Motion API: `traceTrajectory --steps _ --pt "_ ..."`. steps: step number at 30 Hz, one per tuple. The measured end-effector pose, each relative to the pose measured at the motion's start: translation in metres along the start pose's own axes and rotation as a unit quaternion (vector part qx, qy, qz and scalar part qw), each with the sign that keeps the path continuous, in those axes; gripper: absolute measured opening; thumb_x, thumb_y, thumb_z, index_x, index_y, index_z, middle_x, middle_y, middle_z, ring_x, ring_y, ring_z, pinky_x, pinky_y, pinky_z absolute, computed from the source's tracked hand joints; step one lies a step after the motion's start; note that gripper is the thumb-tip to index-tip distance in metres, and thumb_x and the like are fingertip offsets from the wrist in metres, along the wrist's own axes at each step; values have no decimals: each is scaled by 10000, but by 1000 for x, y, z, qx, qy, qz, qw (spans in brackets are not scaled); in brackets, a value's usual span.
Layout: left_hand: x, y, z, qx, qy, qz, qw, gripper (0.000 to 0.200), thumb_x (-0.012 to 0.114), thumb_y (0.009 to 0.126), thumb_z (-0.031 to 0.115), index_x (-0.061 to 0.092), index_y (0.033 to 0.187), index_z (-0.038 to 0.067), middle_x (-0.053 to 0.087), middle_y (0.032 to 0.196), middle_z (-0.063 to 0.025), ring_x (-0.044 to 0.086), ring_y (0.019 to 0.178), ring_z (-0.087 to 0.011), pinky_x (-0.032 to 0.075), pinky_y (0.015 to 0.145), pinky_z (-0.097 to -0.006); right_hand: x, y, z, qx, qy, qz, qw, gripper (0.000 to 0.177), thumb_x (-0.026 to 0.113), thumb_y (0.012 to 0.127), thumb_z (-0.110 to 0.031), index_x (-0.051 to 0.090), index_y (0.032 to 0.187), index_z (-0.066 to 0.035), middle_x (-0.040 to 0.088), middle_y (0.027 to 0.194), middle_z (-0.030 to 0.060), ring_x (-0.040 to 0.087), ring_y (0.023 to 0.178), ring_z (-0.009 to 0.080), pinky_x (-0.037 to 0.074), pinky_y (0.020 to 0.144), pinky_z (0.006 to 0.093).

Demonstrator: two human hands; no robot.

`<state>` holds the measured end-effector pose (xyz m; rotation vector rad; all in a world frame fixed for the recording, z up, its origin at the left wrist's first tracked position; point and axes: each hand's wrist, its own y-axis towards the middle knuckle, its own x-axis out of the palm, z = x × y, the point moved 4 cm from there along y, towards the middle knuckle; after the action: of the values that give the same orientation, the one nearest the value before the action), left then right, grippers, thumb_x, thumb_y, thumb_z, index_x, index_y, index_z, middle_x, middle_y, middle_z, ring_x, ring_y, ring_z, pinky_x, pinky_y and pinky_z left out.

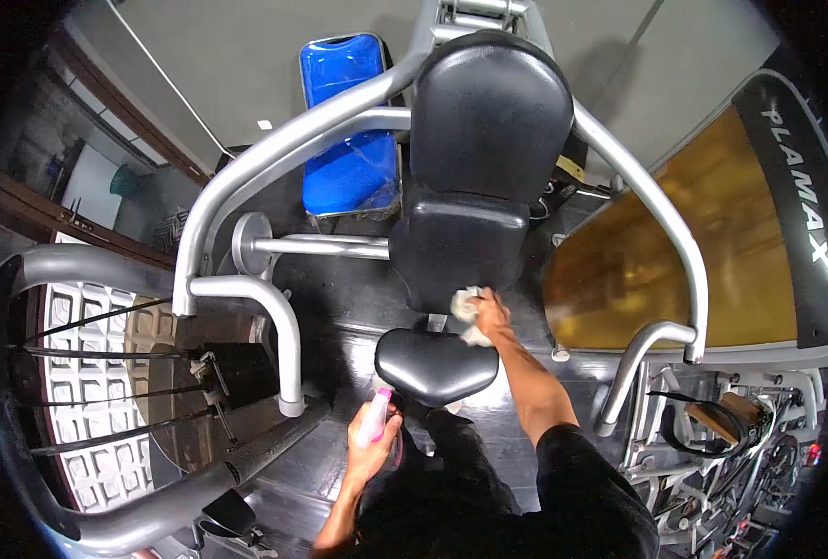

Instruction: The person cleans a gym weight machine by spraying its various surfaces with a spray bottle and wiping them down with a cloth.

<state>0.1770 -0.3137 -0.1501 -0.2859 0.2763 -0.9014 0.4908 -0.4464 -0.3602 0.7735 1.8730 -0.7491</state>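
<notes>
Left hand (371, 447) gripping a bottle (374, 421) with curled fingers, right hand (493, 317) clutching a cloth (465, 305) near the seat's (437, 361) far-right corner

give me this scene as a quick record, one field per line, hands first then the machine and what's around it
left hand: holds pink-and-white bottle
right hand: holds pale cloth near the backrest's lower end; contact unclear
machine: black seat, tall black backrest, curved silver bars both sides
behind: blue padded chair
right side: gold panel lettered PLAMAX
</notes>
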Motion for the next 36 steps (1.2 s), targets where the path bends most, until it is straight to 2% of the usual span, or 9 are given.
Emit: traceTrajectory --steps 3,5,7,11,22,26,29,32,36 --pt "3 -10 -13 24 16 41 999 145 680 845 56 611 966 13 611 821 -39 589 760 -107 489 693 -264 -31 -2 4 -15 100 58 993 384 681 752 -41 671 1091 -220 489 1138 99 547 1056 311 494 905 420" --pt "10 -13 -13 11 -22 42 999 127 653 863 42 603 973 2 602 807 -37 575 693 -101 484 633 -261 -70 12 -12 -131 89 165 974 452 702 720 -14 656 1121 -215 483 1114 109 549 1038 321 497 875 420" --pt "14 -16 -13 6 -10 44 999 124 650 868 41 606 976 -1 601 822 -43 576 709 -111 484 646 -268 -111 28 -30 -139 129 218 957 543 702 708 14 625 1194 -217 473 1059 116 541 998 315 494 826 412" --pt "15 -21 -17 43 50 79 995 135 662 863 49 610 977 -1 601 844 -51 578 733 -122 485 668 -275 -176 55 -56 -84 155 466 867 671 710 699 22 574 1291 -263 447 1036 135 504 961 322 461 818 411" --pt "17 -33 -21 -1 26 99 995 112 675 863 65 607 932 9 608 831 -52 573 741 -122 477 679 -273 -28 19 -26 -99 67 257 959 504 694 677 28 617 1102 -232 465 1025 155 491 980 358 486 772 457" --pt "7 -33 -22 -3 28 82 996 116 673 866 72 613 943 10 614 835 -51 571 738 -120 472 677 -272 33 4 -6 -4 75 159 984 404 688 716 -58 635 1077 -231 505 1031 137 547 992 339 500 830 450" --pt "-6 -34 -33 6 37 70 997 123 672 862 63 613 955 8 617 841 -51 574 736 -129 475 683 -277 115 3 42 193 196 -19 961 374 685 756 -229 641 1121 -158 574 1114 185 573 1047 413 478 931 444" --pt "-24 -35 -38 1 64 59 996 127 670 857 48 612 963 8 619 845 -51 576 743 -132 477 691 -280 81 -6 24 170 232 128 949 408 663 746 -243 634 1128 -103 579 1044 226 563 1043 416 460 935 458" --pt "-41 -28 -53 0 77 25 997 135 668 854 40 608 972 13 617 842 -46 581 740 -121 479 669 -273 -38 6 -15 20 279 385 880 371 635 745 -40 621 1116 -64 494 1056 183 508 1034 356 410 937 431"
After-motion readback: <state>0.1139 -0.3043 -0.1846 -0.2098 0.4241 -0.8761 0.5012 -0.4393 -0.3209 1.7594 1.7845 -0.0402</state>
